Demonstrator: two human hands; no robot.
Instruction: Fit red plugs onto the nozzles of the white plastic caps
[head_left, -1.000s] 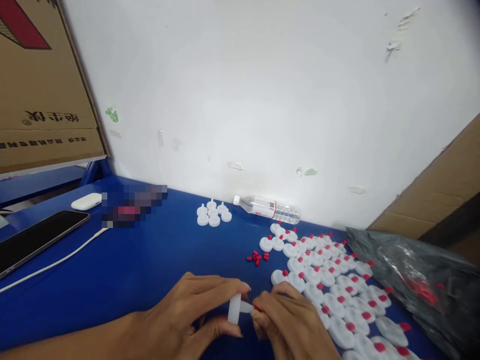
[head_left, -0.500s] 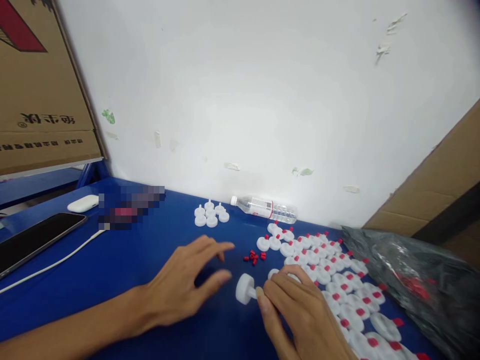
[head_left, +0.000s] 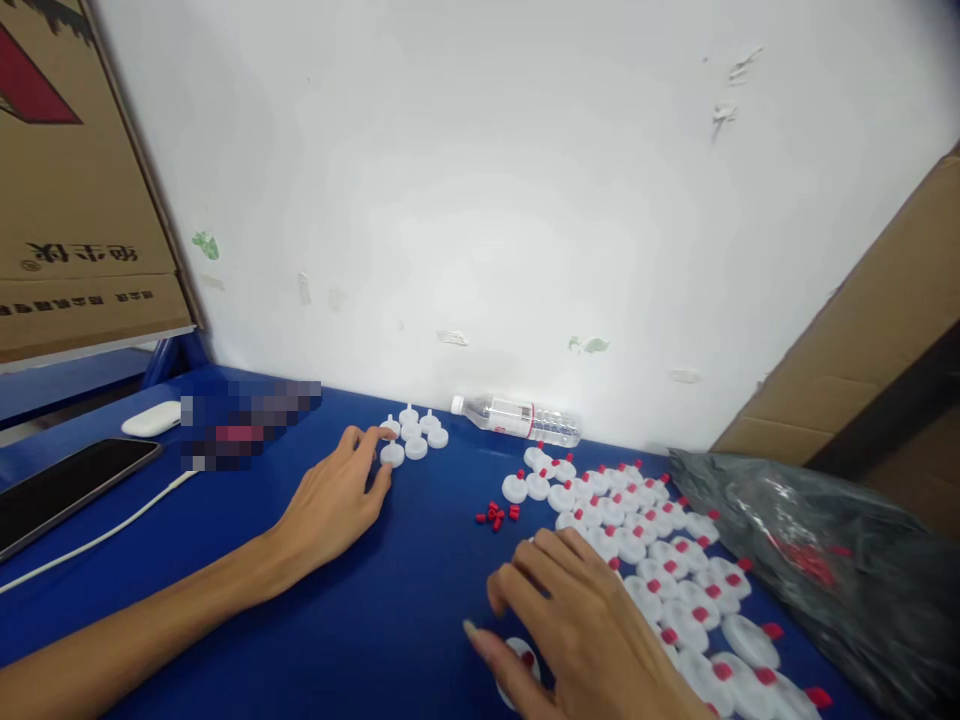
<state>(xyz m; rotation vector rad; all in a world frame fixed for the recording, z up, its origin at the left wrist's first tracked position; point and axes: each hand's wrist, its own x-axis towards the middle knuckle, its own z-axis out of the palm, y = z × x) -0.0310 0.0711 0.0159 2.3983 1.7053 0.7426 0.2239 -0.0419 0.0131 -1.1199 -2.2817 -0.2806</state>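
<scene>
My left hand (head_left: 334,500) reaches to a small cluster of white round caps with thin spouts (head_left: 415,448). Its thumb and index finger are apart, at the left edge of the nearest cap (head_left: 392,456); whether they touch it I cannot tell. My right hand (head_left: 577,620) is open, thumb spread from the curled fingers. Partly hidden under its thumb is a white cap with a red tip (head_left: 527,660). Just beyond the right hand lie several small red tips (head_left: 495,516). To its right spread many white caps with red tips (head_left: 634,545).
A clear plastic bottle (head_left: 517,419) lies along the white wall. A dark plastic bag (head_left: 817,560) with red pieces inside borders the caps at right. At left on the blue table (head_left: 315,650) are a phone (head_left: 67,490), a white case (head_left: 151,418) and a cable (head_left: 112,530).
My left hand has moved left and away to the white cap cluster. My right hand has let go of the white cap, which now lies beneath it with a red tip showing.
</scene>
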